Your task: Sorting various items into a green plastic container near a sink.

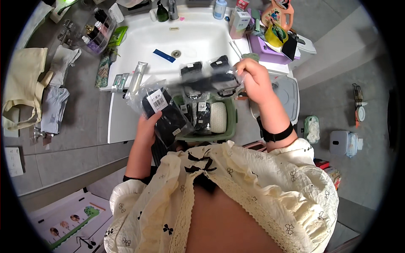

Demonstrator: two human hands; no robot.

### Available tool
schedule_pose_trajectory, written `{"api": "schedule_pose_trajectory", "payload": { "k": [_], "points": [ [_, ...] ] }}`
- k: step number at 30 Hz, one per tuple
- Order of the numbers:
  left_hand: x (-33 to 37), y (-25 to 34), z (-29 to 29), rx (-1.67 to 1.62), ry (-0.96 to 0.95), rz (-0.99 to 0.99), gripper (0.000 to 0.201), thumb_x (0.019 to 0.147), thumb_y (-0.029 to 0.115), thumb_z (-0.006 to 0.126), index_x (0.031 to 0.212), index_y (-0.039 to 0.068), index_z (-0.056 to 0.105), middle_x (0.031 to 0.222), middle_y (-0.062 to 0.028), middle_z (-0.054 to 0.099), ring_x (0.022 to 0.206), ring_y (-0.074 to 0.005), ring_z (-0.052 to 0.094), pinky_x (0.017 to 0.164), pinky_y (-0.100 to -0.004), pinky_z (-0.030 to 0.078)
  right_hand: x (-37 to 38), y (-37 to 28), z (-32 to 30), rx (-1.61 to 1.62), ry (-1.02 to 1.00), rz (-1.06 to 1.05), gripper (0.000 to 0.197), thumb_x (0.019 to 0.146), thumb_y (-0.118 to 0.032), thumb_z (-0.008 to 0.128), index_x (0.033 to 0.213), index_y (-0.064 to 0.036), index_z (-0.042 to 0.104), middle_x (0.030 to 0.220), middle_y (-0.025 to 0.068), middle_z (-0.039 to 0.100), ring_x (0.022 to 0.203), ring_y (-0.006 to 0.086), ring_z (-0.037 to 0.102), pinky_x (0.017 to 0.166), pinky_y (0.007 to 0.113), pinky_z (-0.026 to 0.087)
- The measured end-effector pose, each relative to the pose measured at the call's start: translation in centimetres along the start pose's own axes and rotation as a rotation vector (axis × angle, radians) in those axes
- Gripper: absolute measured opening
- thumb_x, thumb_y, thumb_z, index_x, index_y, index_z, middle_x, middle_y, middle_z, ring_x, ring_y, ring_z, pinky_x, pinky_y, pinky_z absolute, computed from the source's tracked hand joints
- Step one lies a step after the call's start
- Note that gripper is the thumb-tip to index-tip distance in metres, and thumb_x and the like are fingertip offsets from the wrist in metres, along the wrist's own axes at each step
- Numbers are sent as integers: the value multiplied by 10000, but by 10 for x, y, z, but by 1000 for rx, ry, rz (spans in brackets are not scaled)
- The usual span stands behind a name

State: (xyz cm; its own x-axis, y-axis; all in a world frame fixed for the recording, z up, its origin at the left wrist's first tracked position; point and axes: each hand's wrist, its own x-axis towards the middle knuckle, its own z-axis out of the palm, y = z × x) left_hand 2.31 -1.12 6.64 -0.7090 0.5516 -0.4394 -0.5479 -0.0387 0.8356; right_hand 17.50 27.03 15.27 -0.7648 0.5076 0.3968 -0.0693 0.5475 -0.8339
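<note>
Bin work: partway, we judge; black packets [203, 122] and a white textured roll [218, 118] sit in the green bin [234, 120], what we hold does not; we cannot tell filling from emptying.
Left grip [147, 130]: clenched on the labelled black packet [168, 122], which extends rightward from it.
Right grip [254, 78]: grasping a blurred dark packet [222, 78] by its edge, the packet just left.
Green bin: between our grips, nearer our body than the right one.
</note>
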Motion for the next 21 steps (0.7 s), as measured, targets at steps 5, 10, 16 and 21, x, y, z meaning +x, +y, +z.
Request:
{"api": "schedule_pose_trajectory", "payload": {
  "k": [5,10,16,21],
  "points": [
    [12,7,-3,198,-128,37,342,771,25,569,1104,-11,498,1015,-106,576,895,-196,565,790,-316,460,3,-44,42,-262,-432,-548,102,596,-117,502,664,-81,570,685,68,578,711,278,548,752,395,417],
    [22,5,-6,356,-474,-40,412,705,13,590,1104,-9,491,976,-60,576,898,-164,549,787,-294,440,-13,-26,137,-152,-336,-266,120,662,-57,527,773,-80,568,743,89,564,774,307,532,712,392,403],
    [27,18,-35,334,-621,-161,566,673,51,582,1205,-4,398,1118,-70,508,1019,-178,495,866,-312,395,-12,-12,198,-217,103,-165,196,705,9,491,886,-57,530,833,109,549,797,317,519,698,387,393],
    [32,6,-56,3,-589,-195,586,703,147,666,1198,-16,399,1116,-93,516,1033,-205,502,874,-329,401,-7,-18,238,-267,161,-86,264,728,-72,549,988,-58,508,995,116,532,918,323,499,794,394,370]
  ]
}}
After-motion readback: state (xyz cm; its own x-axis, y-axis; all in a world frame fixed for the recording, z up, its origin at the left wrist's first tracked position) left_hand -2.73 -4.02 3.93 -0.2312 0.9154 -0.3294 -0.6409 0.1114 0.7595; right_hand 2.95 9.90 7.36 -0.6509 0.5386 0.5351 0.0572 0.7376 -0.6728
